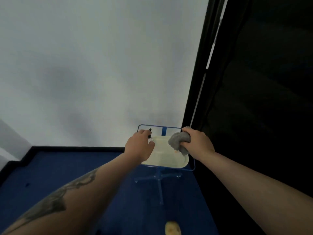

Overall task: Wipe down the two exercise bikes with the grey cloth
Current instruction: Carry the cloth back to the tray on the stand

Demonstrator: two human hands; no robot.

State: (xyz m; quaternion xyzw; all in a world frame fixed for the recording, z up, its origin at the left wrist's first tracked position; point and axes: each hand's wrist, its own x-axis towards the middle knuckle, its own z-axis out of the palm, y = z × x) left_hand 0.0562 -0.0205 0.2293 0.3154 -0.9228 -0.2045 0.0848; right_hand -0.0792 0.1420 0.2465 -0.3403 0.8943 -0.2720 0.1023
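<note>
The right hand grips the bunched grey cloth over the tray; cloth appears soft, light, best held bunched. The left hand rests on the tray edge; finger curl cannot be determined.

Tray on stand, against wall

At centre frame a grey cloth sits over a pale cream tray, which has a small orange mark and rests on a blue stand. The floor in the lower left is deep blue with a black skirting under a white wall, and the right side is black. The left forearm bears a dark grey tattoo, the left hand has black nails, and a yellow object lies at the bottom edge.
</note>
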